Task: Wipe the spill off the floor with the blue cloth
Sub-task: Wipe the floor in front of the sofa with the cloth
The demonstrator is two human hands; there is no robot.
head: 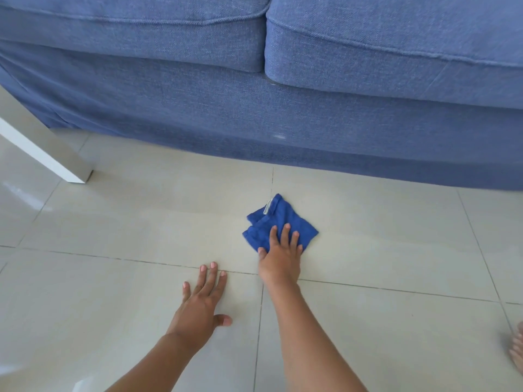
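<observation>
My right hand [283, 250] lies flat on the blue cloth [278, 224], fingers spread and pressing down on its near half; nothing is pinched, the cloth is held only by palm pressure against the floor [382, 250]. The cloth is folded into a rough square with a small label showing at its far corner, and it sits on the pale tiles just in front of the sofa [254, 108], beside a grout line. My left hand [202, 304] is planted open on the tile, fingers splayed, well apart from the cloth, serving as a brace. Risk one: with flat pressure only, the folds may slip or bunch under a fast stroke, and my palm would then ride off the cloth onto the tile. Risk two: a forward stroke may push liquid under the sofa skirt, out of reach. Risk three: I cannot make out the spill itself on the glossy tiles, apart from a faint sheen to the left, so part of it may be missed. Risk four: the bracing hand may slide if the tile beneath it is wet. Count: one cloth, two hands, one sofa with two seat cushions, one white furniture leg [42, 154], one bare foot [518, 349] at the right edge.
</observation>
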